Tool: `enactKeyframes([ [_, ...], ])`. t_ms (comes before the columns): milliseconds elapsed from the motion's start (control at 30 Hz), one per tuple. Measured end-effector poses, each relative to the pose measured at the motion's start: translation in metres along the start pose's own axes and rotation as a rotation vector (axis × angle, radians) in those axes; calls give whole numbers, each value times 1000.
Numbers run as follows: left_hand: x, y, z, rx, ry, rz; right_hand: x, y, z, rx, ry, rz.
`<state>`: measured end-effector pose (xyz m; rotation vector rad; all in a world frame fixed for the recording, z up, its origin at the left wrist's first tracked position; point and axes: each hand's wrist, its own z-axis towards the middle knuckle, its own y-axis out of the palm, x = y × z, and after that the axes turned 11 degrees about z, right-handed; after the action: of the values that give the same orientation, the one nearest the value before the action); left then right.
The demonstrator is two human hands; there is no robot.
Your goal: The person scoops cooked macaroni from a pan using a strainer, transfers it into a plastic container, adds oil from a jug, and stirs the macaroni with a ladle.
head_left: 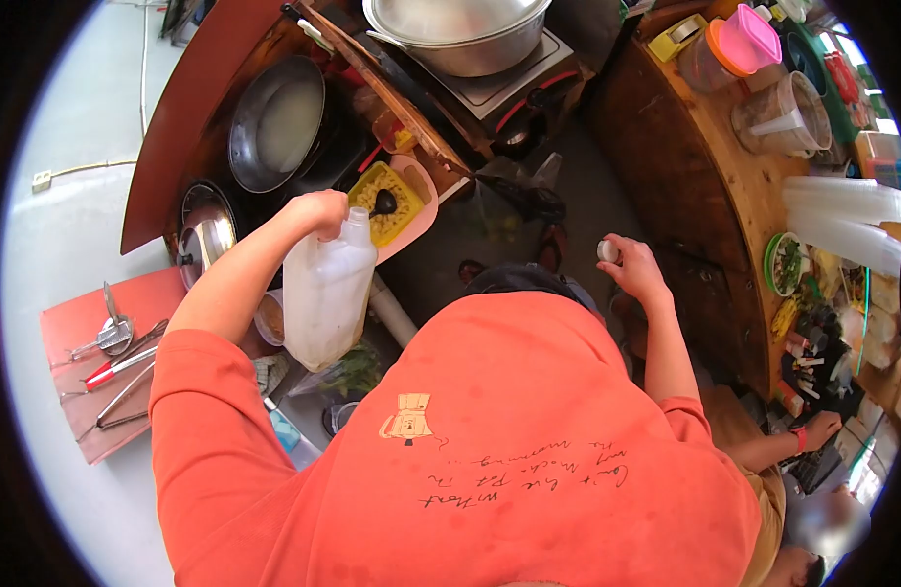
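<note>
White plastic jug, nine o'clock; left hand curled tight, gripping it; right hand, three o'clock, pinching a cap; keep uncapped mouth upright (spillage risk, I judge).

One camera, worn on the head, looks forward and steeply down over the wearer's chest. The orange shirt is nearest, filling the frame around 6 o'clock, its lettering upside down; the shoes show just beyond, near the middle. The left hand lies toward 10 o'clock and the right hand toward 3, both at middle range. Farther off, the view reaches a pot at 12, a wooden counter at 2 and a co-worker's hand near 4. A wide lens bends straight edges, with black corners all round.
</note>
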<state>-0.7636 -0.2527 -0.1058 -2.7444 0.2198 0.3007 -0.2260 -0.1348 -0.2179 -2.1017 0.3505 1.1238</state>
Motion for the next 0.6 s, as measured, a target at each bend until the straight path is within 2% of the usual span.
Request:
enactKeyframes([
  [600, -3, 3, 22, -41, 30, 99, 2, 5, 0, -38, 38, -27],
])
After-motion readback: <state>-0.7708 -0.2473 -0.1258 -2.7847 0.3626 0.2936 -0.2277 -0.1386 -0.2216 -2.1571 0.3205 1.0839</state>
